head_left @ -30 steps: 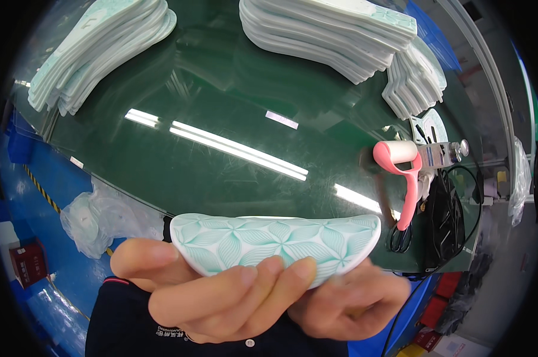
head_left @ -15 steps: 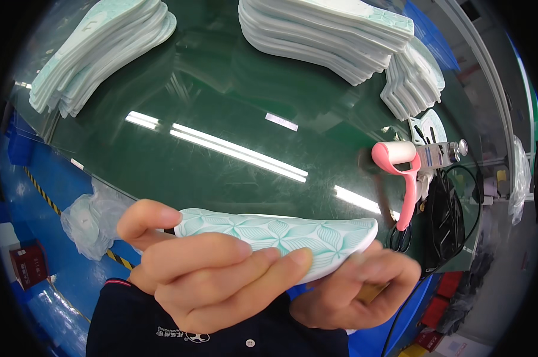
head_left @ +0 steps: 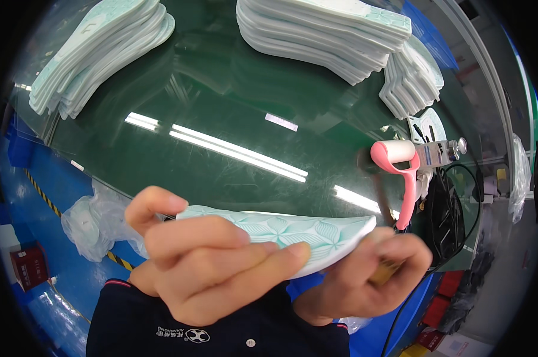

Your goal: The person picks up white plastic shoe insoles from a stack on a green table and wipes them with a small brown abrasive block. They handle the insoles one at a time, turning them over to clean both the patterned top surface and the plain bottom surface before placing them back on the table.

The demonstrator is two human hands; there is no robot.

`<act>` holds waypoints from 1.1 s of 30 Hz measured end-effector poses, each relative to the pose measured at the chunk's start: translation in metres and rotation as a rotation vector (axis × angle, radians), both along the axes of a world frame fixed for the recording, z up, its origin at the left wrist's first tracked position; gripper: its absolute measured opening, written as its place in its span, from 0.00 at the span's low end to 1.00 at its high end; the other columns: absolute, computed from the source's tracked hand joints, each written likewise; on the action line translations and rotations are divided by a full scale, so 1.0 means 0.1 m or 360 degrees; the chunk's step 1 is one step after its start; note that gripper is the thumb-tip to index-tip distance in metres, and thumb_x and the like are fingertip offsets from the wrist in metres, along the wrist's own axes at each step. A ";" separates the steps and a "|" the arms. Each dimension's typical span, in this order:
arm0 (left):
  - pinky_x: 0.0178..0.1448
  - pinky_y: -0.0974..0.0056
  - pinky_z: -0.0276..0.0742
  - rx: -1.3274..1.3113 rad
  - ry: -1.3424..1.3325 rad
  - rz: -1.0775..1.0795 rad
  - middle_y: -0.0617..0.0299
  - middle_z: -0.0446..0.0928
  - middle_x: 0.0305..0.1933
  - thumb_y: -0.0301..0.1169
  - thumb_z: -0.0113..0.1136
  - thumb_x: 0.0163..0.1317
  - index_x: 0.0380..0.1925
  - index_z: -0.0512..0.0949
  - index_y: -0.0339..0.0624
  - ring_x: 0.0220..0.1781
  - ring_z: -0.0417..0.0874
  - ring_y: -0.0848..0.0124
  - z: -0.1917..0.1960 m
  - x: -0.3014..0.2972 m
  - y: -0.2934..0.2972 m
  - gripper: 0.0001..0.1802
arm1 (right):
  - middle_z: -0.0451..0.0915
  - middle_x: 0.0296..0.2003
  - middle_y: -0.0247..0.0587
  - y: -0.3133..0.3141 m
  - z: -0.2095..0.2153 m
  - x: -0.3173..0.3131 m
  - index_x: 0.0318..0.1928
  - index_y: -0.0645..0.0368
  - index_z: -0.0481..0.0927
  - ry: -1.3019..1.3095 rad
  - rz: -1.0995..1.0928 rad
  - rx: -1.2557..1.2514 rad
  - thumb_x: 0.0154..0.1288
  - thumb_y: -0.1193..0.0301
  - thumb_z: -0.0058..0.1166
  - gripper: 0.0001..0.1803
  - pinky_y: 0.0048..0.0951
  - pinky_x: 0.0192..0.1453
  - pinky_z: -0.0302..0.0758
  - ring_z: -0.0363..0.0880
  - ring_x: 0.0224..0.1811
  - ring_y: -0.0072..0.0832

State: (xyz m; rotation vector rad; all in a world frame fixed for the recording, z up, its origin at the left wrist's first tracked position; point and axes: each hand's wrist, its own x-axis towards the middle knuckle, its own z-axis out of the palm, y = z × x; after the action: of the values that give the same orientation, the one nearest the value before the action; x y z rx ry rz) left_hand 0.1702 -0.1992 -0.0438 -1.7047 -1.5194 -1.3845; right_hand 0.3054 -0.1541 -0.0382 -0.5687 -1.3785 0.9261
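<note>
A curved white panel with a raised green leaf pattern [head_left: 316,232] is held up in front of my body, just past the table's near edge. My left hand [head_left: 212,268] is closed on its left part, with fingers lying across the patterned face. At the panel's right end is my right hand [head_left: 373,276], blurred, its fingers curled in against the edge. Something yellowish shows between those fingers, too unclear to name. The panel's underside and my left thumb's full grip are hidden.
Stacks of similar white panels stand at the far left [head_left: 102,53], far middle [head_left: 322,38] and far right [head_left: 412,80] of the green table [head_left: 221,137]. A pink-handled roller [head_left: 407,184] stands at right beside a clear bottle [head_left: 438,153] and a black bag [head_left: 444,220].
My right hand has shifted slightly right and up along the panel's end. The left hand and panel have tilted a little, with less of the panel's lower face showing.
</note>
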 end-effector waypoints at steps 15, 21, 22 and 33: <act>0.51 0.64 0.57 0.0231 -0.0281 -0.0059 0.82 0.63 0.19 0.45 0.55 0.48 0.20 0.76 0.62 0.33 0.62 0.80 0.03 0.05 0.09 0.06 | 0.64 0.14 0.34 -0.09 0.08 0.02 0.37 0.58 0.57 0.0121 0.0159 0.0262 0.62 0.79 0.40 0.07 0.25 0.28 0.71 0.67 0.17 0.19; 0.53 0.64 0.56 0.0184 -0.0251 -0.0063 0.82 0.62 0.18 0.44 0.56 0.47 0.20 0.76 0.63 0.34 0.62 0.80 0.01 0.02 0.06 0.04 | 0.63 0.15 0.34 -0.07 0.04 -0.02 0.36 0.59 0.57 0.0181 0.0193 0.0275 0.62 0.79 0.40 0.07 0.23 0.26 0.69 0.64 0.16 0.19; 0.53 0.64 0.56 0.0178 -0.0245 -0.0069 0.82 0.62 0.18 0.43 0.56 0.47 0.20 0.76 0.63 0.34 0.62 0.80 0.01 0.01 0.06 0.04 | 0.63 0.15 0.34 -0.07 0.03 -0.02 0.36 0.59 0.57 0.0190 0.0183 0.0298 0.62 0.78 0.41 0.07 0.23 0.26 0.69 0.64 0.16 0.19; 0.53 0.63 0.56 0.0172 -0.0170 -0.0047 0.83 0.63 0.19 0.43 0.57 0.44 0.22 0.77 0.64 0.35 0.63 0.80 0.01 0.02 0.04 0.03 | 0.70 0.17 0.42 -0.02 0.00 0.02 0.36 0.61 0.57 0.0113 0.0435 0.0276 0.58 0.78 0.46 0.11 0.26 0.26 0.70 0.71 0.18 0.22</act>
State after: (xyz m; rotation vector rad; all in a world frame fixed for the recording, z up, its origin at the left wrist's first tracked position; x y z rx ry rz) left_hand 0.1725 -0.1953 -0.0431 -1.6165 -1.4524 -1.5663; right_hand 0.3071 -0.1566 -0.0382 -0.2165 -1.4777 1.0212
